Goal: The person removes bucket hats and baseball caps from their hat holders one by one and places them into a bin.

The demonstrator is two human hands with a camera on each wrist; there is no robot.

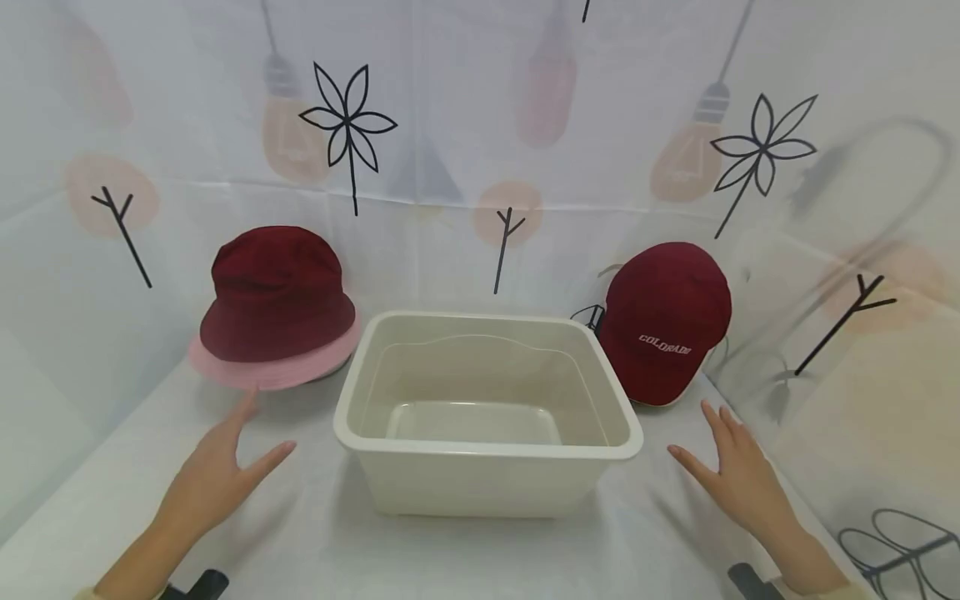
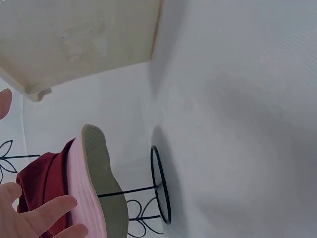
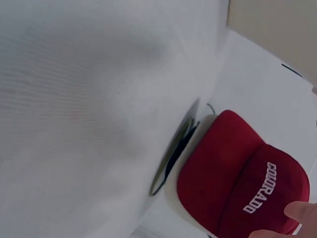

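Cream plastic forms the tub (image 1: 480,487), the largest thing, its long axis running left to right before the person and its mouth facing up. Left of the tub, by its back corner, is a dark red bucket hat (image 1: 273,308) above a pink brim (image 1: 277,375); whether that brim belongs to a second hat is unclear. Right of the tub, by its other back corner, is a dark red cap (image 1: 667,292), crown up, its long axis slanting down along the bill toward the person.

On the tub's left, the left hand (image 1: 210,475) is nearer the bucket hat, which lies ahead of it. This hand is loose and holds nothing, thumb spread toward the tub; its fingertips end just beside the pink brim, contact uncertain. On the tub's right, the right hand (image 1: 746,479) is nearer the cap, which lies ahead and slightly tubward. It too is relaxed and unladen, thumb wide of the fingers. Pale lettering (image 1: 663,345) marks the cap's front.
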